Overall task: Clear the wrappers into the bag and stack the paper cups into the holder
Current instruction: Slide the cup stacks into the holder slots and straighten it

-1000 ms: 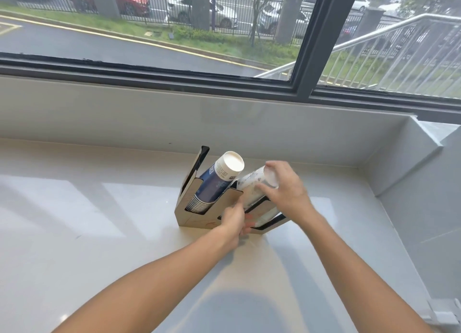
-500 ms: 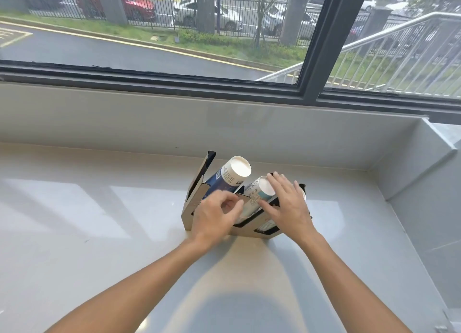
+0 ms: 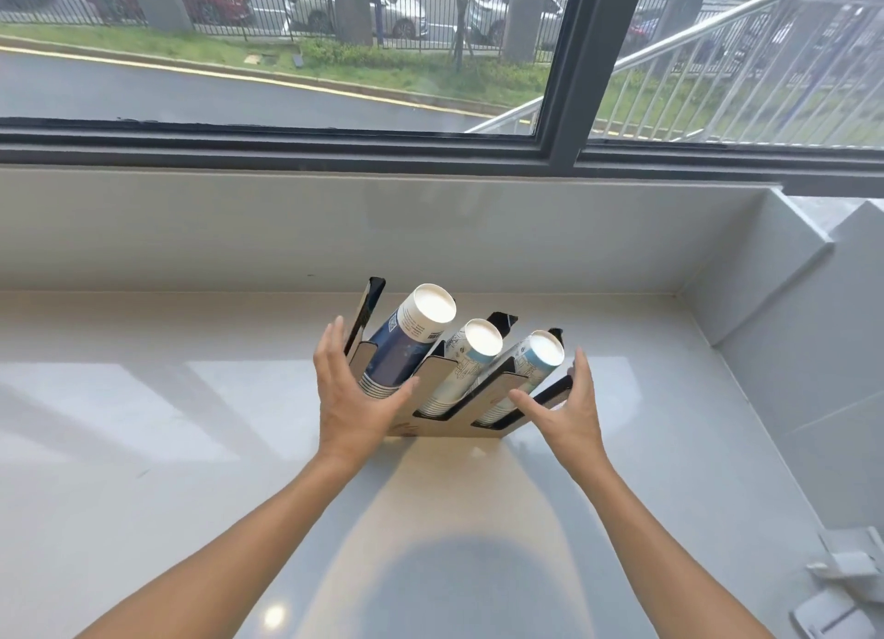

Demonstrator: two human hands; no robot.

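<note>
A cardboard cup holder [image 3: 433,373] with black inner walls stands on the pale counter [image 3: 143,447]. Three slanted stacks of paper cups lie in its slots: a dark blue stack [image 3: 406,342] on the left, a pale blue-and-white stack [image 3: 466,358] in the middle, and another pale stack [image 3: 533,361] on the right. My left hand [image 3: 351,394] is spread open at the holder's left side, thumb across its front. My right hand [image 3: 569,409] is spread open at the holder's right end. Neither hand holds a cup. No wrappers or bag are in view.
A low wall and a wide window [image 3: 430,64] rise behind the counter. A grey stepped side wall [image 3: 789,303] closes the right side. Some light grey plastic pieces [image 3: 842,586] lie at the bottom right corner.
Both hands have come off the cup stacks and moved apart to the holder's two ends. The third stack on the right now shows fully in its slot.
</note>
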